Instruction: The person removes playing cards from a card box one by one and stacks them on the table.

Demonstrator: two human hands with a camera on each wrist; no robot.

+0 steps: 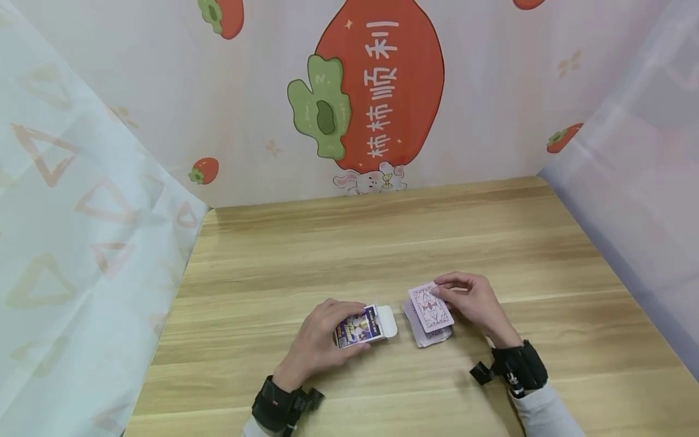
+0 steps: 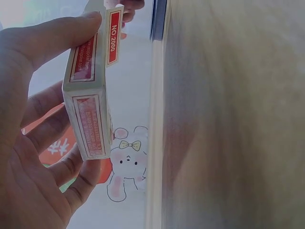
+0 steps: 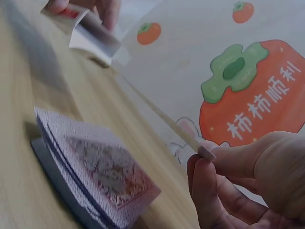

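My left hand (image 1: pixel 322 337) grips a small playing-card box (image 1: pixel 355 328) between thumb and fingers. White end flap (image 1: pixel 389 321) stands open toward the cards on the right. Seen from the left wrist, the box (image 2: pixel 86 124) has red-and-white sides, and its narrow flap (image 2: pixel 113 38) reads "NO.2000". My right hand (image 1: pixel 474 301) pinches a red-patterned playing card (image 1: pixel 430 308) at its far right corner. This card overlaps a loose stack of cards (image 1: pixel 423 337) in the head view. From the right wrist, it appears as a thin strip (image 3: pixel 164 117), edge-on, above the slightly fanned stack (image 3: pixel 102 167).
Beneath everything is a wood-grain table (image 1: pixel 349 255). A white backdrop with a large printed persimmon (image 1: pixel 404 79) rises at its far edge. Pale printed sheets (image 1: pixel 82 243) bound the left side, and another sheet (image 1: pixel 633 200) bounds the right.
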